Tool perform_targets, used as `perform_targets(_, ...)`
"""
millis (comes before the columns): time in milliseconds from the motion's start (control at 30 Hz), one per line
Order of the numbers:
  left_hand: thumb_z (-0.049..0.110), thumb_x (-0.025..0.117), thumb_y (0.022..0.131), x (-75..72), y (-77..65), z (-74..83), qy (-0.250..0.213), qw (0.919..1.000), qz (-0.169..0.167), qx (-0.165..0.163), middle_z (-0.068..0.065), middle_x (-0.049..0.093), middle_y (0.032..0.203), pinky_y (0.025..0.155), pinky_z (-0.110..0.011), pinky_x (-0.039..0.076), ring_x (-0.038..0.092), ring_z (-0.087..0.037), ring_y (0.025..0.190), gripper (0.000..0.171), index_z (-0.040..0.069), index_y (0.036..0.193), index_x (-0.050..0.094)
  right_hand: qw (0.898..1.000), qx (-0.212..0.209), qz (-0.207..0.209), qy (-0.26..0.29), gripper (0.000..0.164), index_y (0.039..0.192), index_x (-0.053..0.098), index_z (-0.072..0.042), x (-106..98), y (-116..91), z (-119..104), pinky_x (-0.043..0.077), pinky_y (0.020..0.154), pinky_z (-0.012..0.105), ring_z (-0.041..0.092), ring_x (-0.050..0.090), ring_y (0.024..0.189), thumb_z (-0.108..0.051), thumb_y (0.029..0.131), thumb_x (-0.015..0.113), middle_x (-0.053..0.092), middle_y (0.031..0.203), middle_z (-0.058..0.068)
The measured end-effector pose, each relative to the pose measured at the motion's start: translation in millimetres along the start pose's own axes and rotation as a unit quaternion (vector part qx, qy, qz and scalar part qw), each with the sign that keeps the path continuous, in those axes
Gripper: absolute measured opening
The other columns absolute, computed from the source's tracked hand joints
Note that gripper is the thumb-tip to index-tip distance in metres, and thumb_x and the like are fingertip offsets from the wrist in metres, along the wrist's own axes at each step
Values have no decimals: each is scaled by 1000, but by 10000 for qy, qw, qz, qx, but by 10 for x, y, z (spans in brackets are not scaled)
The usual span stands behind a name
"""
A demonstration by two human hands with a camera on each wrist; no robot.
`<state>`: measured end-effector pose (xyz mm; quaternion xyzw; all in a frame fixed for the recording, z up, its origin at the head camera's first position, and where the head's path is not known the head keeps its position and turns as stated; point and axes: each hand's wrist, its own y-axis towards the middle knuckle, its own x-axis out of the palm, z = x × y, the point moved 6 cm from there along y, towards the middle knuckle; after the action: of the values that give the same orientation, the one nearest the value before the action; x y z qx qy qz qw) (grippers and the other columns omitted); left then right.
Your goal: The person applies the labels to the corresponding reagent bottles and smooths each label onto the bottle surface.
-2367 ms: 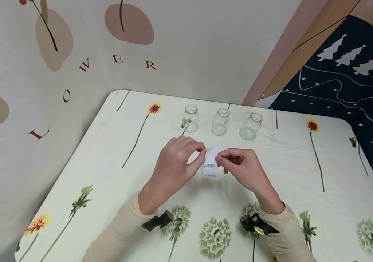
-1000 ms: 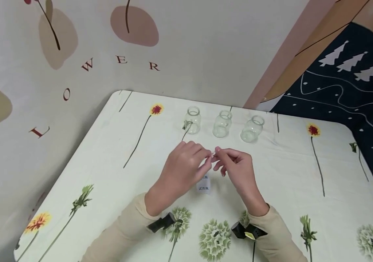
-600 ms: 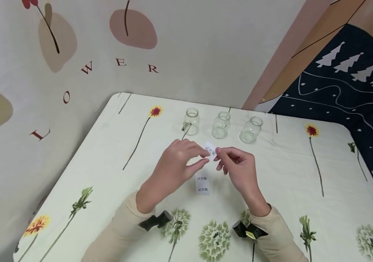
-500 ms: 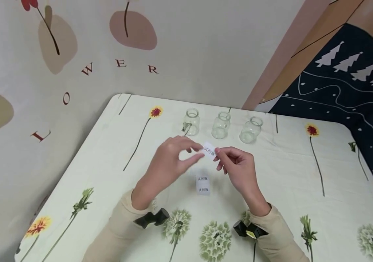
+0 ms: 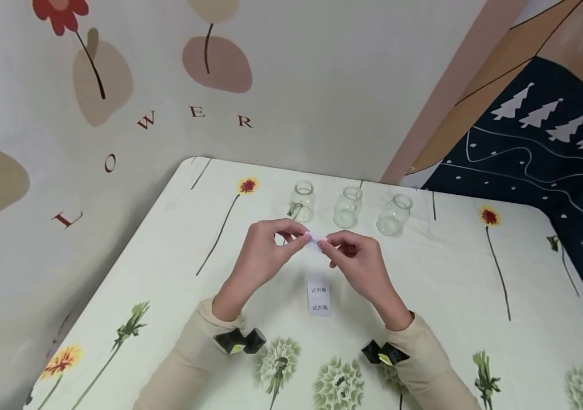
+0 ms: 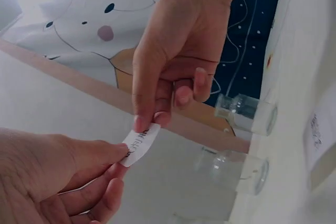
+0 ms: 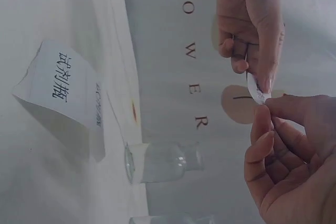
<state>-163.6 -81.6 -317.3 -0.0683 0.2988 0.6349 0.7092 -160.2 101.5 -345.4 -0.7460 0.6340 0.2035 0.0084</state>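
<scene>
Between both hands is a small white label printed with dark Chinese characters, held above the table. The left hand pinches its left end between thumb and forefinger. At the other end, the right hand pinches it with thumb and fingertips. The left wrist view shows the label slightly bowed, its ends covered by fingers. Below the hands, a white sheet with two more printed labels lies on the table; one end of this sheet curls up in the right wrist view.
Three clear glass jars without lids stand in a row beyond the hands: a left jar, a middle jar and a right jar. A flower-patterned cloth covers the table. Printed fabric walls rise behind it.
The label sheet, first held between both hands, now lies on the table. A single label came into the right hand's pinch; the left hand opened off it, then pinched its left end.
</scene>
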Motion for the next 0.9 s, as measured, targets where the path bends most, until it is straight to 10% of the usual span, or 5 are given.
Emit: perform_targets(900,14,80,92,97,351,-584,43,9939,877,-672,-4,78,87,72,-32,53,68,-21,83,11,6,99,82,9907,825,1074,-120,13,94,80,-3,225,602,439,43,51,24,37,70,67,-15,90,83,75,82,15)
